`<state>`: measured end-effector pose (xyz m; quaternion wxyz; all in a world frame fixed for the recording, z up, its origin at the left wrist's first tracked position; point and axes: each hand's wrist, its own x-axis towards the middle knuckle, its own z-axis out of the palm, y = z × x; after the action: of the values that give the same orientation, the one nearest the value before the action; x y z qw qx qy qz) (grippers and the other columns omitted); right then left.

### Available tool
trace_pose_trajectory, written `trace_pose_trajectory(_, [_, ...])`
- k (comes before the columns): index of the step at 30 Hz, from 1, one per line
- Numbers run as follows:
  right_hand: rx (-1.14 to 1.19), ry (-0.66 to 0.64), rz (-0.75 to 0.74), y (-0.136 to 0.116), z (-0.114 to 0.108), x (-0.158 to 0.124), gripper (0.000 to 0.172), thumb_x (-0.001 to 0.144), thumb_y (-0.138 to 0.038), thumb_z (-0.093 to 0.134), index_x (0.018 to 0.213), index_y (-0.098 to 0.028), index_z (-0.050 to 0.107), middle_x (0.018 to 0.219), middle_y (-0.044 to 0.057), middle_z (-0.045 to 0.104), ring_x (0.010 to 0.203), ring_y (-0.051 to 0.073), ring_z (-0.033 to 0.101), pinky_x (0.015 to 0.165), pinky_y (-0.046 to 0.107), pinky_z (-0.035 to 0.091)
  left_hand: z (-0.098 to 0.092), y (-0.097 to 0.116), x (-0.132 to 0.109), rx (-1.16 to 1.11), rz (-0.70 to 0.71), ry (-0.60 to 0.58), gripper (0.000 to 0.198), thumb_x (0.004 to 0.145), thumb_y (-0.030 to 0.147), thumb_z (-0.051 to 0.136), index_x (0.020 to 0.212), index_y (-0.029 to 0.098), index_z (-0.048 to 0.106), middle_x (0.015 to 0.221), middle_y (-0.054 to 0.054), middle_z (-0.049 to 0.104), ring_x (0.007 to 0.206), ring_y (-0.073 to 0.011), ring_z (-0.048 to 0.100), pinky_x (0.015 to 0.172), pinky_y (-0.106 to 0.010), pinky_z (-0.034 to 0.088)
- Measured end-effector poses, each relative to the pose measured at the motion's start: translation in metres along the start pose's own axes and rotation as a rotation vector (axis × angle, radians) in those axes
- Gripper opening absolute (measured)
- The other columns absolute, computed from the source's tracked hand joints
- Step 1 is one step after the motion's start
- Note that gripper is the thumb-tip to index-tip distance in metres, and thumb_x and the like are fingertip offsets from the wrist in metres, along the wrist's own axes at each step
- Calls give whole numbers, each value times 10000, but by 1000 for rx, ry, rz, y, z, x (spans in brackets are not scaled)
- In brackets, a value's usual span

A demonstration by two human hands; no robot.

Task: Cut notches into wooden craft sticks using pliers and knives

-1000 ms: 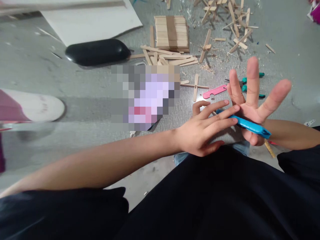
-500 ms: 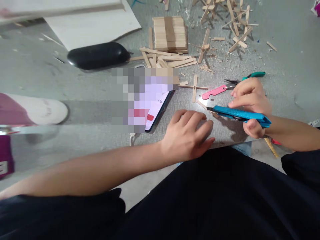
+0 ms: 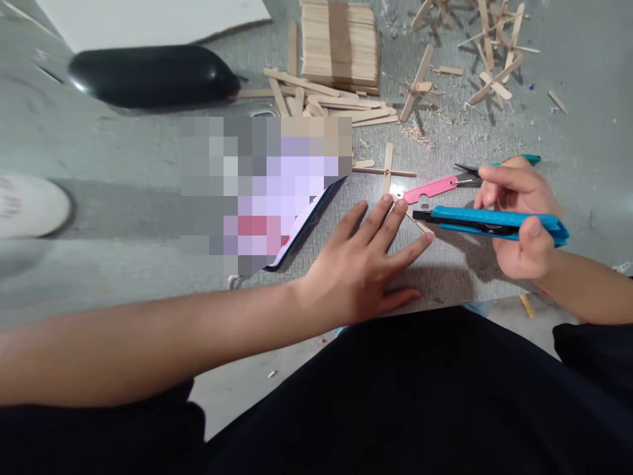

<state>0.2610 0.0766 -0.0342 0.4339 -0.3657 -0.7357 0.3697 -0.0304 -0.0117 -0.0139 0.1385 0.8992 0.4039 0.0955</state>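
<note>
My left hand (image 3: 368, 264) lies palm down over the table, fingers spread. Its fingertips reach the crossed craft sticks (image 3: 388, 158) and a loose stick (image 3: 421, 223); whether they press on them I cannot tell. In my right hand (image 3: 524, 231) is a blue utility knife (image 3: 494, 221), its dark tip pointing left just above the loose stick. Between the hands and the crossed sticks lies a pink-handled folding blade (image 3: 430, 189). Green-handled pliers (image 3: 531, 159) are partly hidden behind my right hand.
A banded bundle of craft sticks (image 3: 316, 49) stands at the back, with a loose pile (image 3: 341, 105) before it. More stick crosses (image 3: 494, 82) and wood shavings (image 3: 418, 136) lie at the right. A partly blurred phone (image 3: 299, 231) and a black case (image 3: 153, 76) are left.
My left hand has opened from curled fingers to spread ones, reaching toward the loose stick. My right hand has turned slightly with the knife. The camera view has shifted.
</note>
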Motion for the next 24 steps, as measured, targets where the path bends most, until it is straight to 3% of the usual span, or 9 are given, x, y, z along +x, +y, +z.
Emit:
trace_pose_trajectory(2, [101,125,-58,-11,3,10,755,985,-898,520,1476,-394,795,1223,119,724,1057,335,698,878,558,649,-1,-1,1,-2,-3,-10,892,1038,643,832,1809,307,533,1919,-315,383,1786,-592,364,1341,-833,445])
trace_pose_trajectory(5, [282,88,-56,-24,5,17,646,989,-758,572,1546,-493,764,1401,50,767,1203,342,727,986,569,653,4,-3,1,-9,0,35,914,1010,644,861,1803,315,548,1914,-306,400,1776,-597,382,1342,-840,445])
trace_pose_trajectory(11, [438,-68,-30,-22,1,14,670,1023,-823,571,1635,-558,635,1601,-16,762,1499,354,722,1213,621,631,15,-3,1,8,24,113,908,998,648,862,1784,287,585,1878,-334,438,1747,-602,435,1327,-832,473])
trace_pose_trajectory(16, [411,-146,-155,-14,-3,15,756,1047,-779,606,1746,-499,546,1709,-1,716,1590,298,688,1214,531,659,6,-1,4,35,33,127,883,982,607,902,1744,244,641,1829,-350,499,1703,-608,501,1294,-823,527])
trace_pose_trajectory(18, [341,-152,-111,-10,-2,17,711,1111,-791,500,1762,-507,509,1755,25,682,1642,309,648,1260,574,635,4,0,4,42,39,115,869,985,582,909,1735,228,651,1815,-362,508,1690,-613,514,1283,-825,537])
trace_pose_trajectory(22, [234,-92,-288,-1,4,18,934,992,-947,559,1804,-505,432,1757,65,679,1586,369,701,1107,578,718,1,0,5,14,32,116,896,954,552,952,1736,236,648,1836,-336,489,1707,-605,495,1324,-820,501])
trace_pose_trajectory(24, [218,-112,-289,-2,5,17,927,1023,-932,475,1828,-478,400,1788,65,645,1632,377,661,1138,615,705,0,0,5,21,25,102,882,970,550,937,1741,242,642,1839,-336,484,1711,-603,491,1320,-821,503])
